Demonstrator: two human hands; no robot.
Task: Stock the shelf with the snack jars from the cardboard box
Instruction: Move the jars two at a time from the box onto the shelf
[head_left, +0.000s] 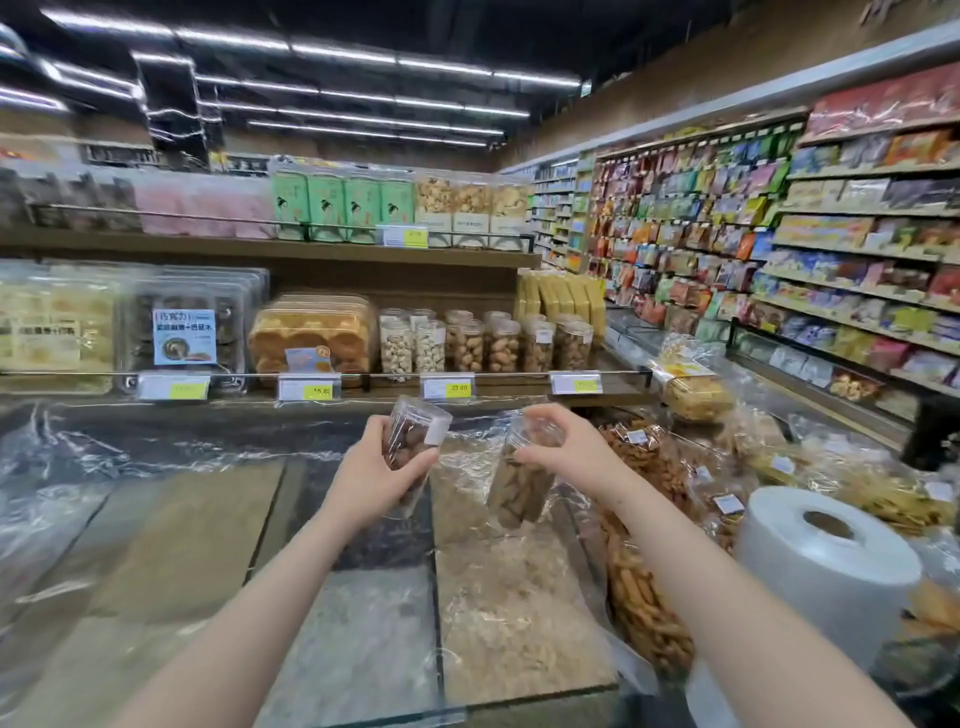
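Observation:
My left hand (379, 470) grips a clear plastic snack jar of dark brown pieces (415, 441), tilted with its lid toward the shelf. My right hand (566, 449) holds a second clear snack jar of lighter brown pieces (519, 488) by its upper end, the bottom hanging toward me. Both jars are in the air above the plastic-covered bins, in front of the lower shelf (498, 387). On that shelf stand several similar clear jars (483, 343) in rows. The cardboard box is out of view.
Plastic-covered bulk bins (208, 519) lie between me and the shelf. Bagged snacks (649, 571) pile at the right, beside a large roll of plastic bags (826, 561). Boxed pastries (311, 332) stand left of the jars. An aisle with stocked shelves (831, 260) runs along the right.

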